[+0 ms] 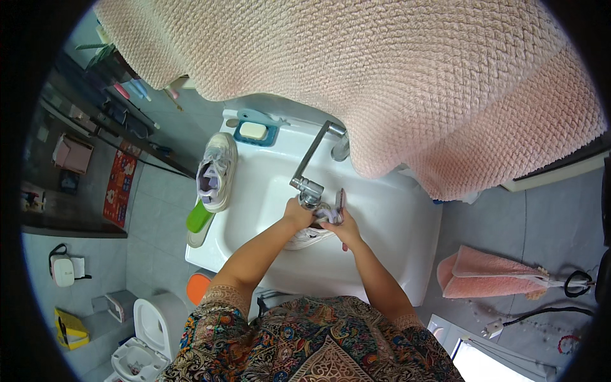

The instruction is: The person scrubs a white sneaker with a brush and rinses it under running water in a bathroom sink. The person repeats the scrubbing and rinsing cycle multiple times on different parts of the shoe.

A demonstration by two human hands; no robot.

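Note:
A white sneaker [308,240] with a pale lilac lining is in the white washbasin [382,258], below the spout of a chrome swivel tap [311,155]. My left hand [299,216] grips the shoe near its opening; the tap's end hides part of the fingers. On the other side, my right hand [347,230] holds a slim brush [340,196] with a reddish handle end. Its thumb and fingers also touch the lilac part of the shoe. The matching sneaker [219,172] rests on the basin's left rim.
A cream soap bar [253,130] sits in a blue soap dish [274,136] at the back rim. A green-topped object [198,217] and an insole [198,237] lie beside the second shoe. Pink towelling [382,86] hangs over the basin's back. A toilet [155,320] stands lower left.

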